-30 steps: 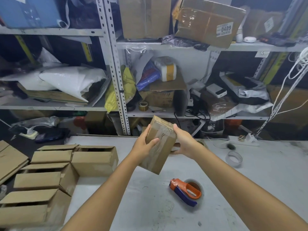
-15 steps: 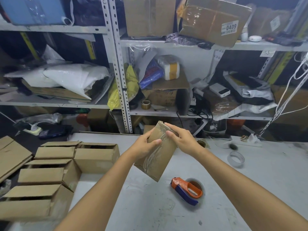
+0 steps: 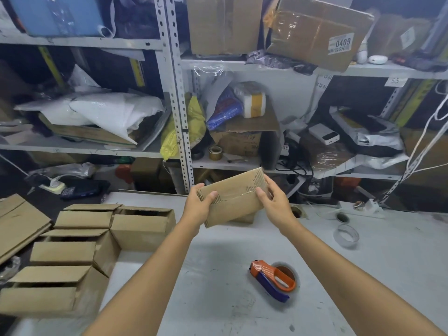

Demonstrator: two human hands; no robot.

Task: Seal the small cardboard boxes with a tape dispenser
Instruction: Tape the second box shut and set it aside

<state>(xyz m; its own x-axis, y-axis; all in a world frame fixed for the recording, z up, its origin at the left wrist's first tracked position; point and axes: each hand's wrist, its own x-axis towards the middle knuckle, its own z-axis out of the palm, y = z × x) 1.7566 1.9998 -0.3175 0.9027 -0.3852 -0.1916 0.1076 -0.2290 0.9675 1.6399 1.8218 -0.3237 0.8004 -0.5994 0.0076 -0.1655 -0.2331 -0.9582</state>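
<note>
Several open boxes (image 3: 80, 241) crowd the grey table (image 3: 218, 275) at left; left hand (image 3: 197, 207) and right hand (image 3: 274, 202) grip the ends of a taped cardboard box (image 3: 232, 197) held in the air above it; orange-blue dispenser (image 3: 274, 280) lies nearer, clear tape ring (image 3: 346, 235) rightmost

A small brown cardboard box (image 3: 232, 197) with clear tape along its seam is held above the grey table (image 3: 218, 299). The left hand (image 3: 198, 208) grips its 9 o'clock end, the right hand (image 3: 275, 202) its 3 o'clock end. From the box, an orange-and-blue tape dispenser (image 3: 274, 280) lies at 5 o'clock, and open brown cardboard boxes (image 3: 143, 226) stand at 8 o'clock.
</note>
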